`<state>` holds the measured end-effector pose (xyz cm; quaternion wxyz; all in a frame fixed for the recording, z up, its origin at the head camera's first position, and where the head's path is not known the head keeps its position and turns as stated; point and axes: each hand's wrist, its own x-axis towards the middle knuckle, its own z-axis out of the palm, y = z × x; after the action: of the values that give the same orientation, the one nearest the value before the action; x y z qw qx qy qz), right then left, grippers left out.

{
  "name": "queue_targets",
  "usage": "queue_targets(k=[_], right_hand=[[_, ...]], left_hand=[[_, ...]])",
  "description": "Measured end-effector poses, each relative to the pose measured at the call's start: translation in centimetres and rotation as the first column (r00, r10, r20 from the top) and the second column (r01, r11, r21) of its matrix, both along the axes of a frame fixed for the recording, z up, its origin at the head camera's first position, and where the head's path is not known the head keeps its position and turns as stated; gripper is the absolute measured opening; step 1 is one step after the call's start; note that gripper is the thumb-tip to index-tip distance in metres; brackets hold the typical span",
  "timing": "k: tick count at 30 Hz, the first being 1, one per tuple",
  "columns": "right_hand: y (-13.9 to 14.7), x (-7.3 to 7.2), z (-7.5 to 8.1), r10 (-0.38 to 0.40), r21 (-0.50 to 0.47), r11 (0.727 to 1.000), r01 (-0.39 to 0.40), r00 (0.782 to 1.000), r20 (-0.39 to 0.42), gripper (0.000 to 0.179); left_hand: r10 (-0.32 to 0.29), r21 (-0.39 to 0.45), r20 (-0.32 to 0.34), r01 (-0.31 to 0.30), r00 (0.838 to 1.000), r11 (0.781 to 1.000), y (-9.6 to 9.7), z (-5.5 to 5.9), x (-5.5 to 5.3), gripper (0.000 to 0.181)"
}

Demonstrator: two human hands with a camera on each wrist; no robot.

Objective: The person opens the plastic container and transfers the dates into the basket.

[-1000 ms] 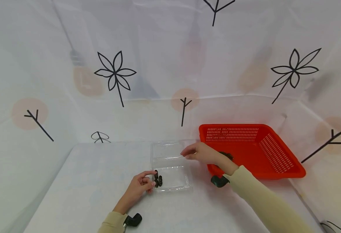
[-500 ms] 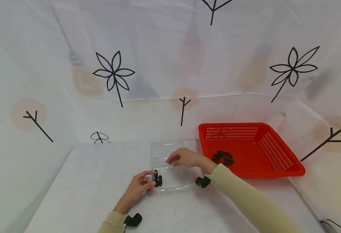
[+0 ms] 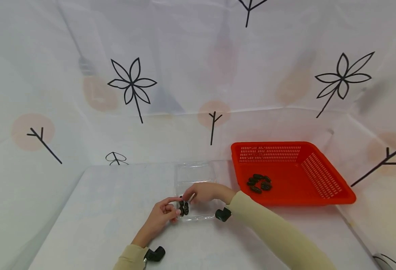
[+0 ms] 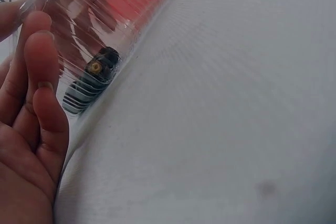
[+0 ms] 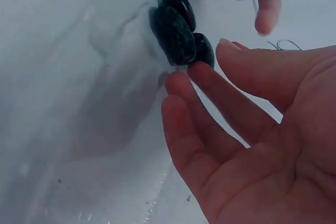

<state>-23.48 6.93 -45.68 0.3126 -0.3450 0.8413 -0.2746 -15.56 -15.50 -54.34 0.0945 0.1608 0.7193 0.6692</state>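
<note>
Clear box, near the worktop's far edge; the left hand pinched its left rim. Dark pieces clustered inside that edge. Right hand: fingertips met one; whether gripping could not be told. Step, apparently: placing; next seemed to need a gentle release.

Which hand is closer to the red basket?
Right. The right hand is over the clear plastic container, left of the red basket; the left hand is farther, at the container's left edge.

The clear plastic container is reachable from the front — bare right hand obstructs above, bare left hand at left.
</note>
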Motion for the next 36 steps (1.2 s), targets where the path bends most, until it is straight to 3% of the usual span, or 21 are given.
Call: queue_targets(k=[7, 12, 19, 26, 36], right_hand=[[-0.2, 0.4, -0.4, 0.059, -0.018, 0.998, -0.058, 0.996, 0.061, 0.034], [-0.2, 0.6, -0.3, 0.052, -0.017, 0.999, -0.050, 0.993, 0.109, 0.028], [-0.5, 1.1, -0.4, 0.022, -0.008, 1.000, -0.021, 0.981, 0.195, 0.021], [-0.9, 1.2, -0.5, 0.021, -0.012, 1.000, -0.019, 0.971, 0.240, 0.018], [-0.5, 1.2, 0.0, 0.045, -0.012, 0.999, -0.044, 0.967, 0.251, 0.020]], left_hand=[[0.004, -0.006, -0.003, -0.004, 1.000, 1.000, 0.1, -0.1, 0.0, 0.044], [0.002, -0.013, 0.026, -0.002, 1.000, 1.000, 0.1, 0.2, 0.0, 0.044], [-0.013, -0.006, 0.036, 0.013, 0.999, 1.000, 0.3, 1.7, 0.6, 0.044], [0.002, -0.010, -0.001, -0.002, 1.000, 1.000, 0.1, 0.3, 0.1, 0.045], [-0.007, 0.005, -0.004, 0.007, 1.000, 1.000, 0.2, 0.3, 0.2, 0.045]])
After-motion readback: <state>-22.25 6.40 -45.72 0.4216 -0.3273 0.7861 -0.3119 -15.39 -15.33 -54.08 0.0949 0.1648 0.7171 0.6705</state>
